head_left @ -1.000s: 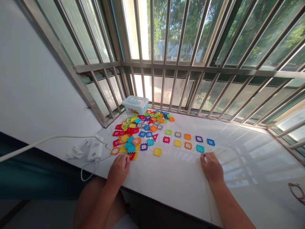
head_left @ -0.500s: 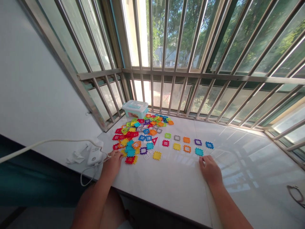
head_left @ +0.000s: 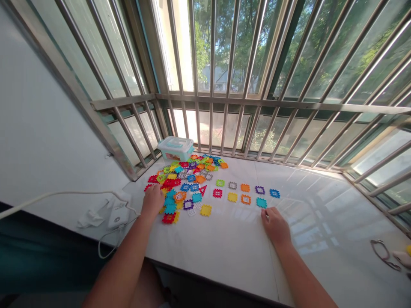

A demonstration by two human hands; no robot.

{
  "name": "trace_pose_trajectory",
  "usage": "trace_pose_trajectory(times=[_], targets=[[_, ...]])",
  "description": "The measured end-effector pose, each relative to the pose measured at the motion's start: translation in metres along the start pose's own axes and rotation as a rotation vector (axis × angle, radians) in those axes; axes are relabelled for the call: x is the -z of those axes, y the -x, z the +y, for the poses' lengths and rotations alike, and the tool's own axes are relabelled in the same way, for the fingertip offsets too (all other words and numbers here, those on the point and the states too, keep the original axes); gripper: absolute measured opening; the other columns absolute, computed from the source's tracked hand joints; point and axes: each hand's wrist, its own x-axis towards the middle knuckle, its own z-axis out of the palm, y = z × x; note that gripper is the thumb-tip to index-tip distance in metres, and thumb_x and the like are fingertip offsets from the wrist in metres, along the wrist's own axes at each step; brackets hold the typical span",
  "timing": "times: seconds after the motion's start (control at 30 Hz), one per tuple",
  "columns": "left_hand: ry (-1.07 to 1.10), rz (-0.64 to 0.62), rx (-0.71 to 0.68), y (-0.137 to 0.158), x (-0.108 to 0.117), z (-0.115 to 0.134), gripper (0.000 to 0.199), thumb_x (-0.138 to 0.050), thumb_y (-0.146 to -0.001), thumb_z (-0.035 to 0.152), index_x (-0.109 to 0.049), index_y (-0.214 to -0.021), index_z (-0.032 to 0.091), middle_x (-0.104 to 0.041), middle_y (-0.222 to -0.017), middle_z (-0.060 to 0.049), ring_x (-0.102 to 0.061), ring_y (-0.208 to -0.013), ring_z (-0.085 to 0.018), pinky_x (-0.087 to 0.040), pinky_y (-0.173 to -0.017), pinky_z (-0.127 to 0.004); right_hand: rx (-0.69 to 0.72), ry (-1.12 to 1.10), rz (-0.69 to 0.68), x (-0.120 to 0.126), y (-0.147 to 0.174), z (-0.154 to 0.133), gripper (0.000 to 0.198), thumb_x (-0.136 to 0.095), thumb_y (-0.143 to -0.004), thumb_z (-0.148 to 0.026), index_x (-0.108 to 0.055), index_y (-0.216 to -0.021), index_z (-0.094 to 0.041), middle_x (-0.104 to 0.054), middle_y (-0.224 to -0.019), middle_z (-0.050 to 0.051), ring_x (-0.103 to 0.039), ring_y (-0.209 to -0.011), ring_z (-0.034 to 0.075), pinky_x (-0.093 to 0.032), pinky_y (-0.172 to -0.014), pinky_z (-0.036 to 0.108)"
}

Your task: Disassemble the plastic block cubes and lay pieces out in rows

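My left hand (head_left: 153,201) reaches over the left side of a pile of colourful plastic building tiles, close to some red tiles (head_left: 171,183). Its fingertips point down and away from me, so their grip is hidden. My right hand (head_left: 276,226) rests on the white surface with its fingers curled in, just below a turquoise tile (head_left: 261,202); nothing shows in it. Two rows of separate tiles lie right of the pile, among them a blue tile (head_left: 274,193), a purple tile (head_left: 260,190) and a pink-red tile (head_left: 217,193). A yellow tile (head_left: 206,210) lies nearer to me.
Behind the pile stands a clear-lidded storage box (head_left: 175,148) against the barred window. To the left are a white power strip (head_left: 118,215) with its cable and crumpled tissue (head_left: 93,214). Eyeglasses (head_left: 384,255) lie at the far right.
My left hand has moved forward from the pile's near-left edge onto its red tiles. The right hand keeps its place below the turquoise tile. The view has shifted slightly right.
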Motion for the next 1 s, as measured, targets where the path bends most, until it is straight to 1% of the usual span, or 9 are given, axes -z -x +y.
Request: trace_pose_trajectory(times=[0.1,0.17,0.27,0.33,0.5,0.57,0.63,0.77,1.0], targets=[[-0.085,-0.076,0.067,-0.038,-0.007,-0.001,0.046,-0.045,-0.093,0.015,-0.064,-0.135,0.008,-0.066,-0.138,-0.022,-0.058,-0.134,-0.035,-0.042,-0.118,-0.046,-0.017,0.011,-0.007,0.000,0.000,-0.001,0.035,-0.047,-0.110,-0.037,-0.064,-0.084,-0.020,-0.067,-0.094,0.004,-0.057,-0.072,0.014,-0.030,-0.063,0.029],[-0.110,-0.113,0.089,-0.058,-0.011,-0.003,0.048,-0.047,-0.091,0.015,-0.065,-0.135,0.005,-0.066,-0.138,-0.025,-0.059,-0.133,-0.037,-0.044,-0.116,-0.049,-0.022,0.008,-0.007,0.000,0.000,-0.002,0.036,-0.046,-0.110,-0.036,-0.064,-0.084,-0.020,-0.067,-0.094,0.005,-0.056,-0.071,0.014,-0.030,-0.063,0.029],[-0.123,-0.148,0.081,-0.078,-0.017,-0.007,0.047,-0.049,-0.091,0.018,-0.067,-0.132,0.004,-0.067,-0.137,-0.028,-0.060,-0.130,-0.040,-0.046,-0.113,-0.051,-0.031,0.006,-0.012,0.000,0.000,-0.002,0.037,-0.045,-0.110,-0.037,-0.064,-0.084,-0.020,-0.066,-0.093,0.005,-0.056,-0.070,0.014,-0.029,-0.062,0.029],[-0.132,-0.179,0.054,-0.086,-0.020,-0.008,0.046,-0.049,-0.092,0.022,-0.069,-0.130,0.005,-0.068,-0.136,-0.028,-0.061,-0.130,-0.040,-0.046,-0.112,-0.050,-0.040,0.007,-0.017,0.000,-0.001,-0.002,0.038,-0.044,-0.110,-0.037,-0.065,-0.084,-0.020,-0.066,-0.093,0.005,-0.055,-0.069,0.013,-0.028,-0.062,0.029],[-0.148,-0.237,-0.001,-0.096,-0.030,-0.008,0.047,-0.047,-0.098,0.041,-0.071,-0.126,0.013,-0.072,-0.133,-0.022,-0.063,-0.129,-0.035,-0.047,-0.110,-0.043,-0.047,0.002,-0.016,0.001,-0.001,-0.003,0.037,-0.044,-0.110,-0.037,-0.065,-0.084,-0.020,-0.066,-0.093,0.005,-0.054,-0.068,0.013,-0.028,-0.062,0.029],[-0.150,-0.247,0.004,-0.098,-0.033,-0.007,0.052,-0.047,-0.098,0.050,-0.071,-0.127,0.014,-0.072,-0.132,-0.022,-0.064,-0.127,-0.035,-0.048,-0.108,-0.043,-0.049,-0.006,-0.013,0.001,-0.001,-0.004,0.037,-0.045,-0.110,-0.037,-0.066,-0.084,-0.020,-0.066,-0.092,0.004,-0.053,-0.067,0.013,-0.027,-0.062,0.029],[-0.145,-0.252,0.017,-0.099,-0.034,-0.006,0.056,-0.049,-0.097,0.054,-0.070,-0.129,0.014,-0.072,-0.134,-0.022,-0.064,-0.126,-0.036,-0.048,-0.106,-0.043,-0.048,-0.011,-0.009,0.002,-0.001,-0.004,0.037,-0.046,-0.109,-0.037,-0.066,-0.083,-0.020,-0.066,-0.091,0.004,-0.052,-0.066,0.012,-0.027,-0.062,0.029],[-0.127,-0.260,0.041,-0.103,-0.033,-0.006,0.052,-0.054,-0.094,0.053,-0.070,-0.126,0.016,-0.072,-0.134,-0.020,-0.066,-0.123,-0.034,-0.049,-0.104,-0.041,-0.045,-0.011,0.001,0.002,-0.001,-0.004,0.037,-0.046,-0.109,-0.036,-0.067,-0.082,-0.020,-0.066,-0.091,0.005,-0.052,-0.066,0.012,-0.027,-0.061,0.030],[-0.110,-0.273,0.055,-0.108,-0.028,-0.004,0.033,-0.061,-0.091,0.047,-0.072,-0.109,0.021,-0.077,-0.122,-0.013,-0.068,-0.119,-0.029,-0.051,-0.099,-0.035,-0.047,-0.006,-0.005,-0.001,0.000,-0.002,0.038,-0.045,-0.110,-0.038,-0.065,-0.083,-0.020,-0.067,-0.092,0.005,-0.053,-0.067,0.013,-0.028,-0.062,0.029]])
